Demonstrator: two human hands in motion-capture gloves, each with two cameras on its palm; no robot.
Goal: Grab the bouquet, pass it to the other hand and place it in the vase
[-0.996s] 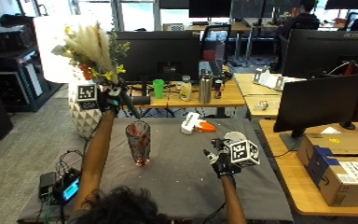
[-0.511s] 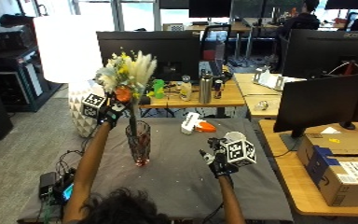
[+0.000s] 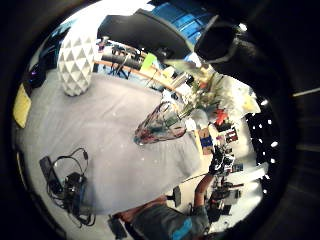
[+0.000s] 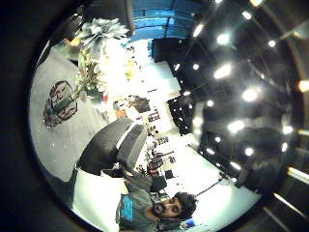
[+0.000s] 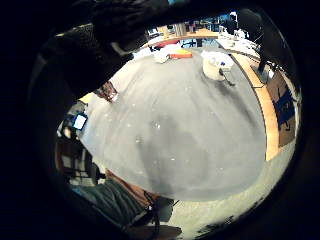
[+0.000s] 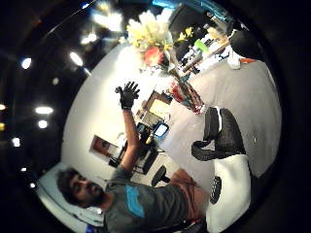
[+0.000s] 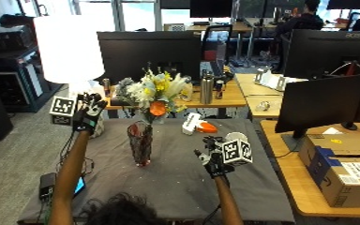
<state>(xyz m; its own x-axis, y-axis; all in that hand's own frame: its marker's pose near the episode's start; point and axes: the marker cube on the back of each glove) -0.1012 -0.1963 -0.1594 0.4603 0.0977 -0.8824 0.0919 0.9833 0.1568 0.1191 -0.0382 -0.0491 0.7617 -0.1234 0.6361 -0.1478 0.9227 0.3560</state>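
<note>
Since left hand released, bouquet fills vase.

- The bouquet shows white, yellow and orange blooms with grey-green leaves.
- The vase is dark red, mottled glass.
- My bench wears a grey cloth.
- The lamp shade is white.

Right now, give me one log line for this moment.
bouquet: standing in vase | left hand: open, raised beside it | right hand: over table, holding nothing
</note>
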